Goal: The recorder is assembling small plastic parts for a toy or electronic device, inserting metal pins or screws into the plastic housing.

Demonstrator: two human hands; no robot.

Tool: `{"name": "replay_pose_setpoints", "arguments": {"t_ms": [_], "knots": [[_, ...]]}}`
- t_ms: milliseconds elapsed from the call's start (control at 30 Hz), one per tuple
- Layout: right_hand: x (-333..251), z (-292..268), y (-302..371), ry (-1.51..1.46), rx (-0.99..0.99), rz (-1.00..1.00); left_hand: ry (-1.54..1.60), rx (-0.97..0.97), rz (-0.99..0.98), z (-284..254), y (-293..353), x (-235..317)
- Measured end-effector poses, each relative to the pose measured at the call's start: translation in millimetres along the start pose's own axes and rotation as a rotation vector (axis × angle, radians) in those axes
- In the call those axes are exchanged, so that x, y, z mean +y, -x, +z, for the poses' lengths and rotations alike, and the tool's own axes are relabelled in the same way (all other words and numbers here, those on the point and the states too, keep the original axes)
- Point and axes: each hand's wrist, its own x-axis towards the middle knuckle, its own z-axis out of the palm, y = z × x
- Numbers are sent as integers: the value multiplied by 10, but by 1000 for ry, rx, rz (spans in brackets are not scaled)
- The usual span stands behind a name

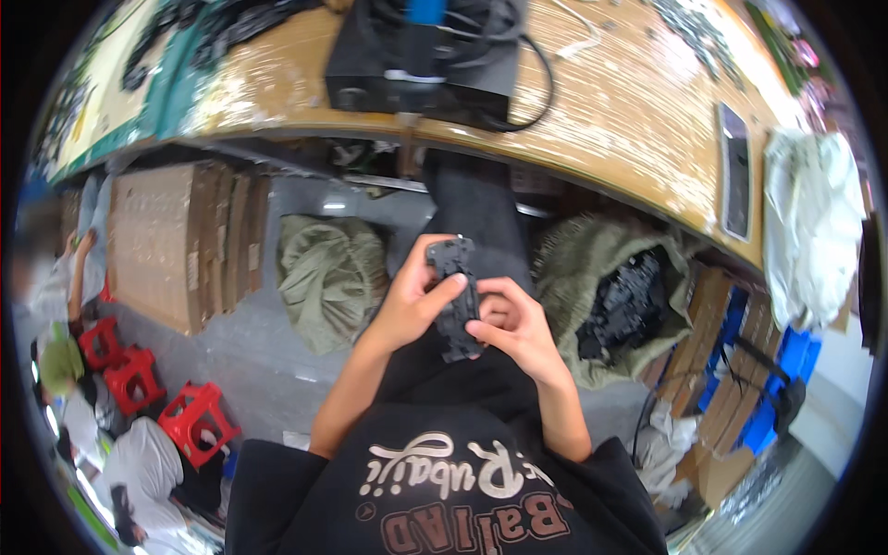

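Observation:
Both hands hold one long black moulded plastic part [452,268] above my lap. My left hand [413,294] grips its upper left side, the thumb laid across its face. At its lower right, my right hand [511,324] presses with the thumb while the other fingers curl behind or beside it. Fine details of the part are too small to make out. To the right on the floor, an open green woven sack [585,268] holds many similar-looking black plastic pieces [624,305].
A wrapped workbench [629,111] spans the front, bearing a black machine [370,74] and a phone-like slab [735,171]. Left stand a crumpled green sack [328,277], cardboard boxes [153,245] and red stools [196,421], with people nearby. A white bag [809,222] hangs at right beside cartons [740,370].

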Motion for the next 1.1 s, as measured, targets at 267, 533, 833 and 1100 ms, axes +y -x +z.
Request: {"name": "replay_pose_setpoints", "arguments": {"t_ms": [267, 533, 833, 1100], "knots": [[427, -1393, 389, 808, 1107, -216, -253, 156, -146, -456, 9, -155], [633, -2315, 974, 1156, 1444, -78, -288, 413, -84, -986, 52, 151], [-1519, -841, -64, 751, 1006, -916, -324, 625, 401, -1119, -105, 1083], [-2421, -1188, -1346, 1212, 862, -885, -1069, 914, 815, -1355, -533, 1834]]}}
